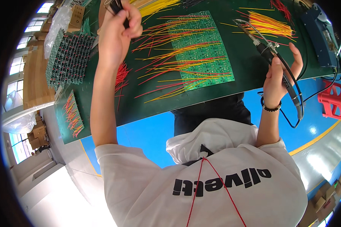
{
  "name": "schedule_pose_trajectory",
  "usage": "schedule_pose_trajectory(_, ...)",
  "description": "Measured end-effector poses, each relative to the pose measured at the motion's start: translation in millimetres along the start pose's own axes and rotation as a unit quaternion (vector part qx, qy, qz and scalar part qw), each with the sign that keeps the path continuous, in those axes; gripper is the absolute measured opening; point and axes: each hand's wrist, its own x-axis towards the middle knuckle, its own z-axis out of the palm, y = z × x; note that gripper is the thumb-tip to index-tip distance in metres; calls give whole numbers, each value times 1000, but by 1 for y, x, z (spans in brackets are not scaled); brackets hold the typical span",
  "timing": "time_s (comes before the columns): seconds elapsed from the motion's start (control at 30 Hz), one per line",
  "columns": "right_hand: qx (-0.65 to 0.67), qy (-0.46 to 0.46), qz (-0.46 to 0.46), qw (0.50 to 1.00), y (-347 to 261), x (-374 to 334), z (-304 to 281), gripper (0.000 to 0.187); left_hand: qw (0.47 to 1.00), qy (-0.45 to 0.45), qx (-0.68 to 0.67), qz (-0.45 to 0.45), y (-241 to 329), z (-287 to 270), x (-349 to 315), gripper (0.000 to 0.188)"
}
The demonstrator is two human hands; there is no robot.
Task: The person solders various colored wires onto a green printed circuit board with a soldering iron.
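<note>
My right hand [279, 79] is closed round a soldering iron [265, 52] with a thin feed tube clamped along it. Its tip points up and left, to the right of a green circuit board panel [216, 56]. Rows of red and yellow wires [159, 56] lie across that panel, many of their ends reaching past its left side. At the top left, my left hand [121, 36] is raised over the table with fingers curled round a bunch of black wires [115, 5]. Part of the bunch is cut off by the picture's upper edge.
A pile of yellow and red wires [267, 26] lies beyond the iron. Red wires [121, 75] are beside my left forearm. Stacked boards [70, 56] and a smaller wired board [72, 117] sit farther left. A blue box-shaped unit [320, 38] stands right, above a red stool [334, 99].
</note>
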Motion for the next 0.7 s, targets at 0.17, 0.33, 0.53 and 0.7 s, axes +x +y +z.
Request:
schedule_pose_trajectory(0.17, 9, 4, -2, 1000, -1, 3, 2, 42, 992, 52, 85, -76, 7, -4, -43, 12)
schedule_pose_trajectory(0.33, 205, -51, 50, 976, -2, 28, -3, 35, 989, 82, 124, -2, 4, -11, -40, 8)
schedule_pose_trajectory(0.53, 310, -203, 129, 920, -12, 75, 15, 34, 901, 4, 434, -21, -27, -17, -26, 15)
schedule_pose_trajectory(0.7, 211, -224, 102, 946, -4, 78, 67, 44, 893, 2, 451, 0, -46, -24, -14, 18)
